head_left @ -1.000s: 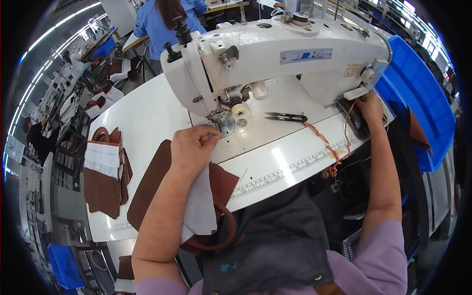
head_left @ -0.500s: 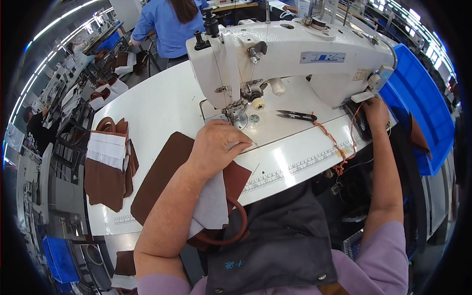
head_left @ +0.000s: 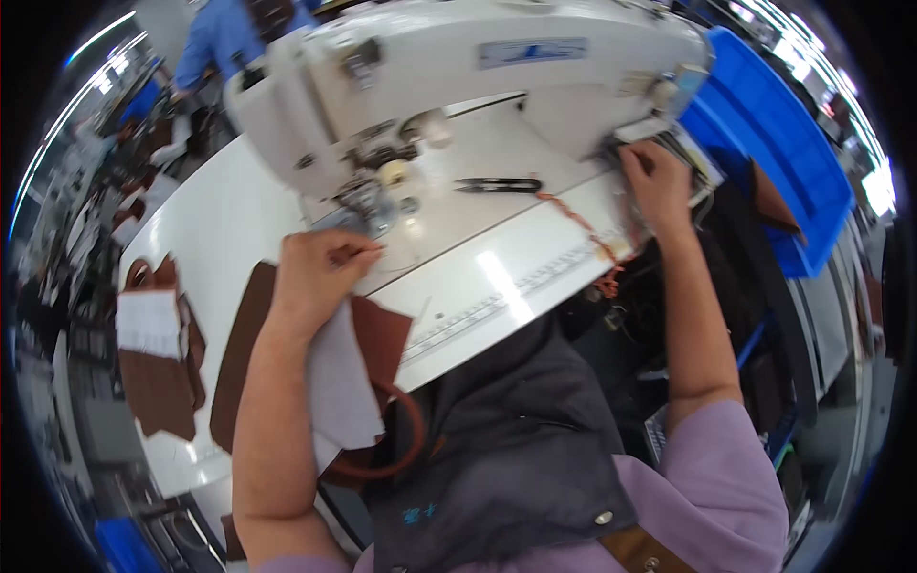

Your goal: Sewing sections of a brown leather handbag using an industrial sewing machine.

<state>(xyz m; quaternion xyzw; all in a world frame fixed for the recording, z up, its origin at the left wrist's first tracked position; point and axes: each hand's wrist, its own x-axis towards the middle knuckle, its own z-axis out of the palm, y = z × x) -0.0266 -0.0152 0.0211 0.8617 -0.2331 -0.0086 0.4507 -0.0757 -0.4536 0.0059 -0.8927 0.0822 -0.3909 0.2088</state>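
Your left hand [head_left: 330, 272] pinched closed, thumb to fingertips, near needle end of white metal sewing machine [head_left: 430, 67]; cannot tell if thread sits between; your right hand [head_left: 659, 181] half curled by machine's right end, grip cannot be told; brown flat leather-like panel [head_left: 239, 353] on glossy white surface [head_left: 458, 296], partly hidden by your left forearm; pale grey cloth piece [head_left: 339, 382] and reddish-brown looped handle [head_left: 417, 435] hang past front edge; panel looks light, bendable, likely to slide; cloth softer; handle probably springier; best hold: panel's edge, pinched flat.
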